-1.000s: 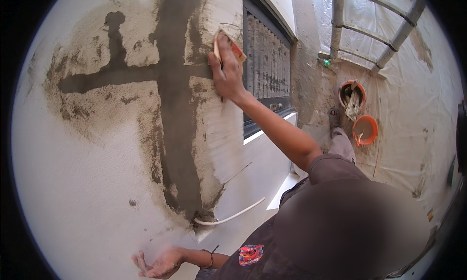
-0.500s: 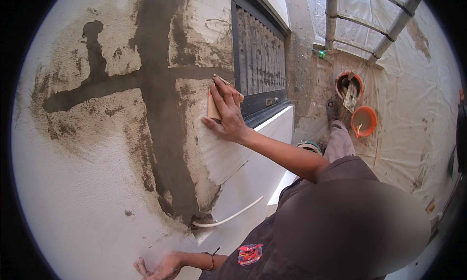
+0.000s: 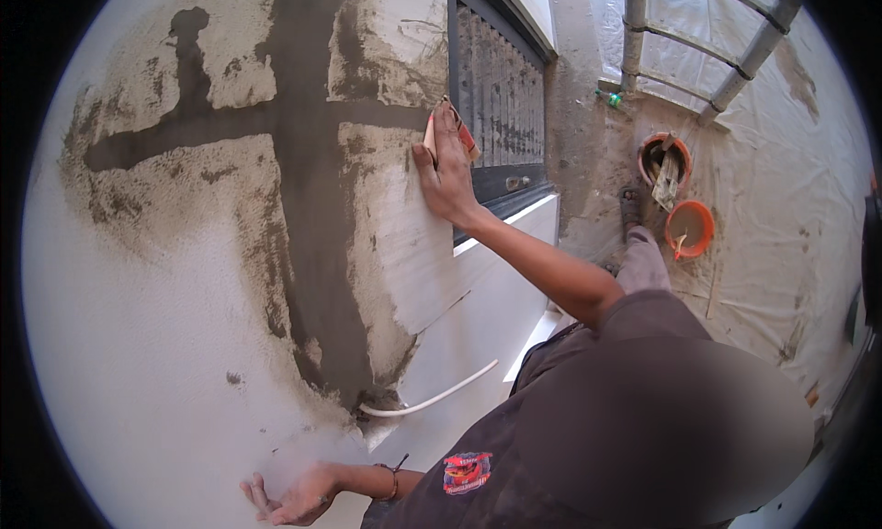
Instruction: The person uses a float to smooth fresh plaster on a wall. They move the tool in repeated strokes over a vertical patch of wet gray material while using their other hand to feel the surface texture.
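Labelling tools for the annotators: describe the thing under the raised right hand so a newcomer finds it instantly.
Start at the dark grey cross of wet mortar on the white wall. Follow its horizontal arm right toward the dark window grille; there the right hand presses a small flat float against the plaster. It is the only tool at the wall, tan-edged with a red part, unlike the orange buckets on the floor.

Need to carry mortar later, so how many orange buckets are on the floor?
2: one orange bucket with tools by the scaffold, another orange bucket just nearer. Others may be hidden.
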Tool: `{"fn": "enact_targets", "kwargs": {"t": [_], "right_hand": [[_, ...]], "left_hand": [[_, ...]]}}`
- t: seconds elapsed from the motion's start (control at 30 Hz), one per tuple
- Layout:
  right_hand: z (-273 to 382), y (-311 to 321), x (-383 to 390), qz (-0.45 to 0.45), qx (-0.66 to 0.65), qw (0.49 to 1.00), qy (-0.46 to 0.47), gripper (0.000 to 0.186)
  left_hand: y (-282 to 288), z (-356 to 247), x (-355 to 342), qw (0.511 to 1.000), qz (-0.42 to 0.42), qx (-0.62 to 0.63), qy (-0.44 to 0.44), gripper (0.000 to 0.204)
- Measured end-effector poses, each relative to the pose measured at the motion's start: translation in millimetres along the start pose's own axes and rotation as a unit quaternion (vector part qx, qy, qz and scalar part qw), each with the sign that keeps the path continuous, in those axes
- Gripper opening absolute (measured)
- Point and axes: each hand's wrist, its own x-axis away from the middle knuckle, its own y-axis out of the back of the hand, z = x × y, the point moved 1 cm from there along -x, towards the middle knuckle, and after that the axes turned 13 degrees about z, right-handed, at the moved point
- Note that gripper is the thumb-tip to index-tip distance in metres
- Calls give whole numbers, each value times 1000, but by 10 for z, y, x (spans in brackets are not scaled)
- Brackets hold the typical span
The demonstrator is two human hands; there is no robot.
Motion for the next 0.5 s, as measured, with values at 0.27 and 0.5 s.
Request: {"fn": "enact_targets", "kwargs": {"t": [0.27,0.5], "right_hand": [[41,164,-381,-29,-17,999,-31,68],[129,-37,399,41,8,998,55,62]], "left_hand": [[9,-41,16,1000,11,-22,-5,68],[61,276,23,989,24,66,-132,70]]}}
